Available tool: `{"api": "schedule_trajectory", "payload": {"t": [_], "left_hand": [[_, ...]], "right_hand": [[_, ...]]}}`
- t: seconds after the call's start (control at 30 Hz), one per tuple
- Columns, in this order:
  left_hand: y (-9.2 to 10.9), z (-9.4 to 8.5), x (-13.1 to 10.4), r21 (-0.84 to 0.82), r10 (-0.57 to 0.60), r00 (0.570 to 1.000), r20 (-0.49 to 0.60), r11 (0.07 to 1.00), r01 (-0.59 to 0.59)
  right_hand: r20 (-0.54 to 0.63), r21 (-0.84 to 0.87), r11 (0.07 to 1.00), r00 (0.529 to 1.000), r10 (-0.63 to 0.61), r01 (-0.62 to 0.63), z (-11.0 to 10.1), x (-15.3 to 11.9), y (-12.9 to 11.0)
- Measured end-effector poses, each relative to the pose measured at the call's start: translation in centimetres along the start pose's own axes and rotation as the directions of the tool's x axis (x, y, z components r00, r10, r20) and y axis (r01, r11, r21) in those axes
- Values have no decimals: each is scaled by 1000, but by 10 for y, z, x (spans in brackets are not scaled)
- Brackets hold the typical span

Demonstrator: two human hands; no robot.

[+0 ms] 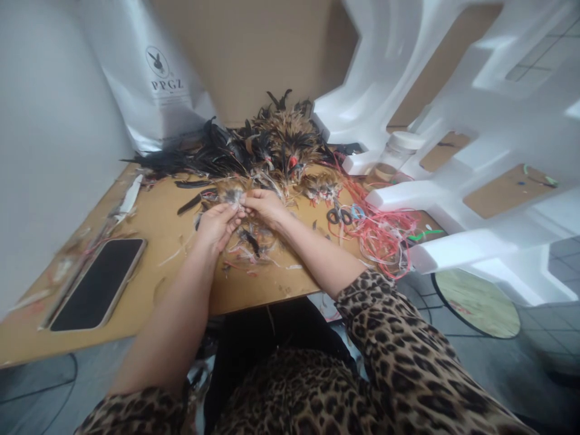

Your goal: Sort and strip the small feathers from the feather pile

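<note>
My left hand [220, 225] and my right hand [263, 205] meet over the table, both closed in a pinch at the base of a small bunch of brown and grey feathers [232, 191]. The feathers fan out away from me, beyond my fingertips. Whatever lies right between the fingertips is too small to make out. Behind the hands is a large heap of black and brown feathers [281, 136] with red bits in it. A smaller feather bunch [321, 186] lies to the right of my right hand. Loose feather scraps [251, 241] are scattered just below my hands.
A phone [99, 284] lies at the left. To the right are black-handled scissors [339, 216], tangled pink and white strings [385, 238], and a clear jar [396, 154] with a white lid. White foam pieces [462, 248] crowd the right side; a silvery bag [154, 115] stands at the back left.
</note>
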State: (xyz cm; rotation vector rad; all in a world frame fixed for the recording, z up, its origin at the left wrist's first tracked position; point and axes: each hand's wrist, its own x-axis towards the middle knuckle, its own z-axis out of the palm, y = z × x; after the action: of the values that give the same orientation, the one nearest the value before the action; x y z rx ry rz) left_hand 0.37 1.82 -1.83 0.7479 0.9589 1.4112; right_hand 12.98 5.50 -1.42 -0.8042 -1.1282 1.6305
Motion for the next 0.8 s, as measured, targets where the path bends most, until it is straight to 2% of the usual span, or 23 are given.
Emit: {"api": "schedule_trajectory", "payload": {"t": [0.3, 0.53, 0.8], "left_hand": [[1, -1, 1, -19, 3, 1000, -30, 1000, -4], [0, 2, 0, 37, 29, 999, -44, 999, -28], [0, 2, 0, 1, 9, 999, -45, 1000, -9]], "right_hand": [[-3, -31, 999, 1000, 15, -15, 2, -3, -5], [-38, -137, 990, 999, -27, 22, 3, -5, -6], [-32, -101, 995, 999, 25, -28, 2, -3, -6]]}}
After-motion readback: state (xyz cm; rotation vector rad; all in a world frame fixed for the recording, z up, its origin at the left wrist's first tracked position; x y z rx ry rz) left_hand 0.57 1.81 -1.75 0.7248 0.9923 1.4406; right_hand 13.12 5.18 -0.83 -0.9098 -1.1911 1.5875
